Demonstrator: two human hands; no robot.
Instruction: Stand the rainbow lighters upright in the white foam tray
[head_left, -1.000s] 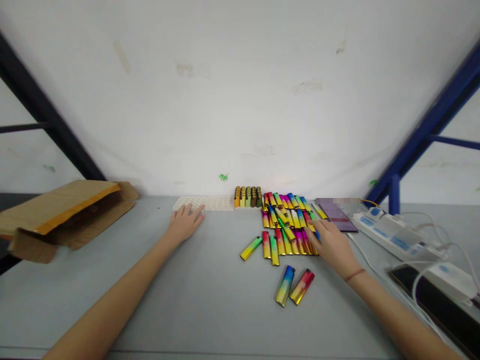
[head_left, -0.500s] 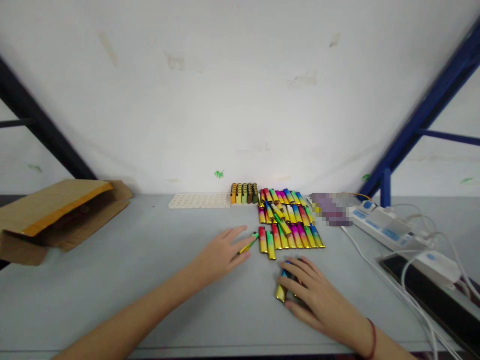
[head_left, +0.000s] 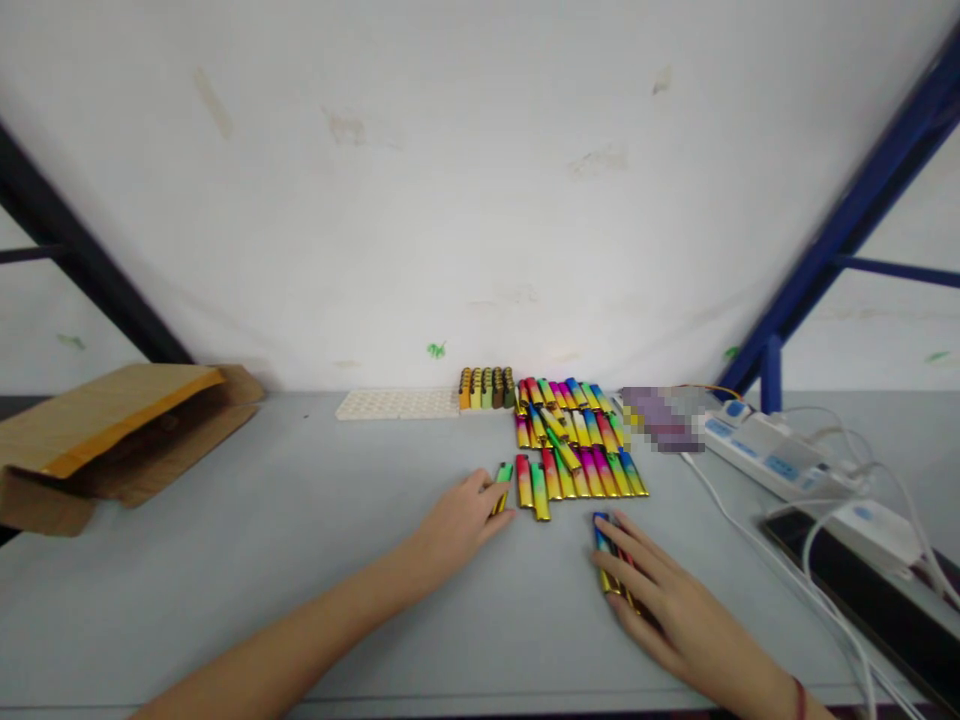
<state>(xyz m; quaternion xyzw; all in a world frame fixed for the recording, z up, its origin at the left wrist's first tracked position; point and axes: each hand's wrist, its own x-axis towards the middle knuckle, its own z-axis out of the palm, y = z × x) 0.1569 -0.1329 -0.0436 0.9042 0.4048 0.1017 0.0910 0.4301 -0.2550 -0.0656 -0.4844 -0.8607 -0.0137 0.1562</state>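
Observation:
Rainbow-gradient gold disposable lighters lie side by side in tight rows [head_left: 581, 473] on the grey table [head_left: 225, 610], with a looser, crossed bunch [head_left: 562, 418] behind them. My left hand [head_left: 459, 525] is shut on a green-and-yellow lighter [head_left: 501, 487] at the left end of the rows. My right hand [head_left: 664, 600] sits nearer me, its fingers around a blue-and-gold lighter [head_left: 604, 552] and a red-and-gold lighter [head_left: 624, 580]. The hand partly hides both lighters. Several upright lighters [head_left: 486, 388] stand in a row at the back.
A white moulded tray [head_left: 397, 404] lies at the back left. A torn cardboard mailer [head_left: 112, 440] is at the left edge. On the right are a pixelated purple item [head_left: 660, 418], a white power strip [head_left: 765, 455], white cables and a dark slab [head_left: 862, 590].
My left hand has closed on the green lighter and turned it more upright. My right hand has slid rightward with the two lighters. The view has shifted slightly.

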